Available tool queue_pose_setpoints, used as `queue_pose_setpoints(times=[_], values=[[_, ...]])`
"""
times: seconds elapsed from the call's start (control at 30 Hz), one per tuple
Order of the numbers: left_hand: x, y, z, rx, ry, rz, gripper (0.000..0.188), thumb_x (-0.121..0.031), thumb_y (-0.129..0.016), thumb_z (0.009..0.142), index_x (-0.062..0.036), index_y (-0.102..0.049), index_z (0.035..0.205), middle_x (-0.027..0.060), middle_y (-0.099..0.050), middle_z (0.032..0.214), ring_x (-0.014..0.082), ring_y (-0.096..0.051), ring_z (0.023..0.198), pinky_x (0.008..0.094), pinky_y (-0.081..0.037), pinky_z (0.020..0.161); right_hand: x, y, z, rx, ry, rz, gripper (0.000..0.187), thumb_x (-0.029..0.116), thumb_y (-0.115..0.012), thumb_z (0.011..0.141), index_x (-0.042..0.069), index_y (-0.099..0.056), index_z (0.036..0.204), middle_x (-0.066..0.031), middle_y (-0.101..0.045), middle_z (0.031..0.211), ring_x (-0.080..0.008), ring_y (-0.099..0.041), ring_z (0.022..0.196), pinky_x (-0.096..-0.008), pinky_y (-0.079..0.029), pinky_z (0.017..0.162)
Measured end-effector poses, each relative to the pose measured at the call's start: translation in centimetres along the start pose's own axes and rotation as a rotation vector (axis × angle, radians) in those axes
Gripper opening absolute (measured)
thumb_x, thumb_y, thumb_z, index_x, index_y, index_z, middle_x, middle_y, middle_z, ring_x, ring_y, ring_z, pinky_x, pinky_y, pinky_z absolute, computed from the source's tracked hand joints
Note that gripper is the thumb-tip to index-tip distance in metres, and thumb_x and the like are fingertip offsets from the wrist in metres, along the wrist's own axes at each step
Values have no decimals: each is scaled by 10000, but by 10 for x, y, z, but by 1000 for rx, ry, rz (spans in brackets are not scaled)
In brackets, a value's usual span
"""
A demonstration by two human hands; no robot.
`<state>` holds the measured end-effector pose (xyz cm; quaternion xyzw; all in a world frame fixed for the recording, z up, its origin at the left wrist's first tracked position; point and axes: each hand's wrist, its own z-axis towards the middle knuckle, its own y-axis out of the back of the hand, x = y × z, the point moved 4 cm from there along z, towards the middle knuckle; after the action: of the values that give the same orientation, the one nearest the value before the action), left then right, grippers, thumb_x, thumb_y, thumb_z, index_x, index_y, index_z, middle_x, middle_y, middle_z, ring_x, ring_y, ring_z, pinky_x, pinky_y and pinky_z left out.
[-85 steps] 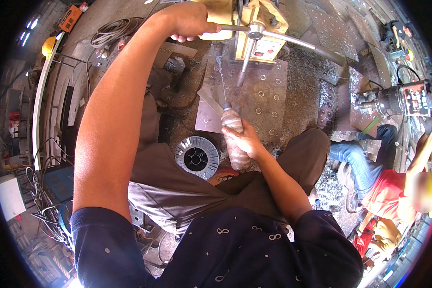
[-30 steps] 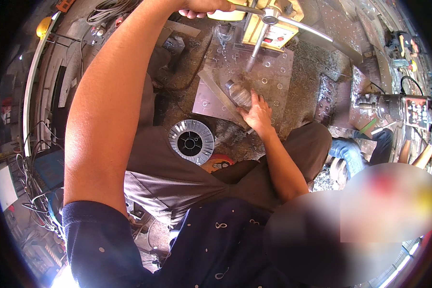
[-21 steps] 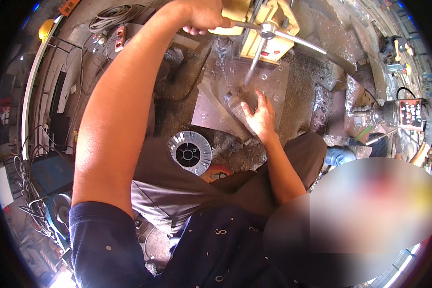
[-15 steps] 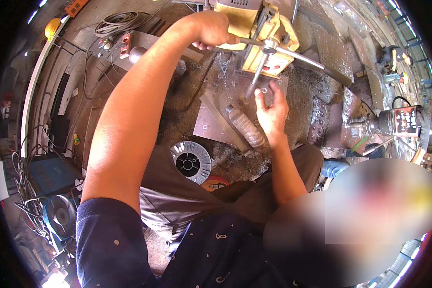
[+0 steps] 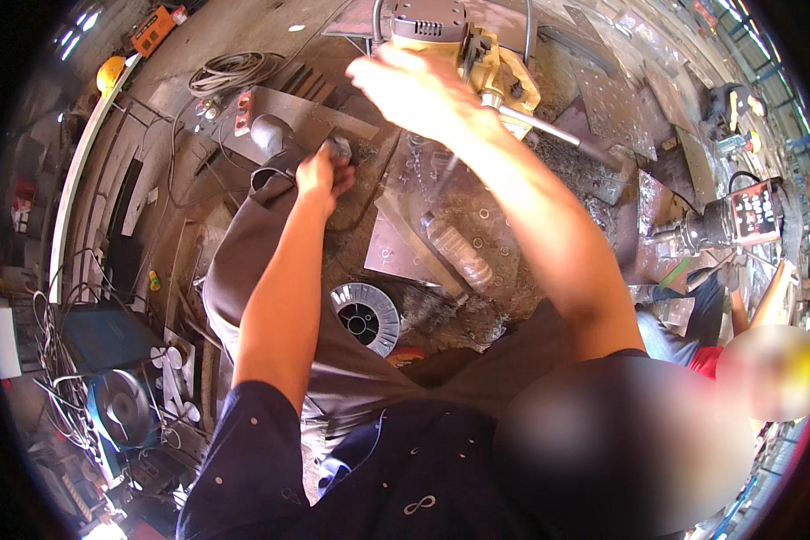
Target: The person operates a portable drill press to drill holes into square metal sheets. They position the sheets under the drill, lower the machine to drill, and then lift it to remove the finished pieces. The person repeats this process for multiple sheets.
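A yellow drill press with a dark motor top stands at the far middle. My right arm reaches across its front and hides part of the lever hub. Blurred by motion, my right hand is over the machine's left side, fingers stretched leftward and nothing seen in them. One lever with a dark grip points right. Beside my left shoe, my left hand reaches down with its fingers apart. It is next to a small grey crumpled lump; whether it touches the lump is unclear.
A clear plastic bottle lies on a steel plate beside a metal strip. Closer in is a wire spool. Coiled cable and a red socket strip lie at left. Another person works at right near a second drill.
My left hand has left the drill press lever and come down to the grey lump. My right hand has risen from below the levers and swung left across the machine.
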<state>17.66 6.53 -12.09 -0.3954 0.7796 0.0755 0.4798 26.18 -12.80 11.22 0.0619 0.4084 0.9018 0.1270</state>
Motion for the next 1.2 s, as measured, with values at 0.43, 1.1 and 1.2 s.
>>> queue_pose_setpoints(times=[0.43, 1.1, 1.2], values=[[39, 36, -16, -157, -68, 83, 267, -267, -581, 1078, -66, -575, 1255, 45, -703, 885, 168, -683, 687, 337, -566, 600, -90, 17, -336, 178, -734, -551, 570, 425, -538, 1060, 60, -523, 1498, -206, -728, 1150, -405, -706, 1037, -568, -513, 991], [-26, -8, -47, -202, -409, -18, 141, -187, -618, 1060, -52, -609, 1102, 71, -698, 863, 164, -661, 657, 317, -551, 608, -83, -116, -300, 68, -1284, 98, 913, 169, -649, 942, 173, -135, 1696, -278, -731, 809, -463, -747, 778, -510, -615, 727], [-64, -28, -61, -211, -631, 4, 141, -184, -632, 1051, -43, -632, 1047, 76, -710, 857, 158, -649, 640, 308, -536, 614, -96, -105, -313, 20, -1222, 106, 742, 168, -672, 924, 194, -383, 1607, -241, -735, 810, -448, -748, 779, -510, -611, 722]])
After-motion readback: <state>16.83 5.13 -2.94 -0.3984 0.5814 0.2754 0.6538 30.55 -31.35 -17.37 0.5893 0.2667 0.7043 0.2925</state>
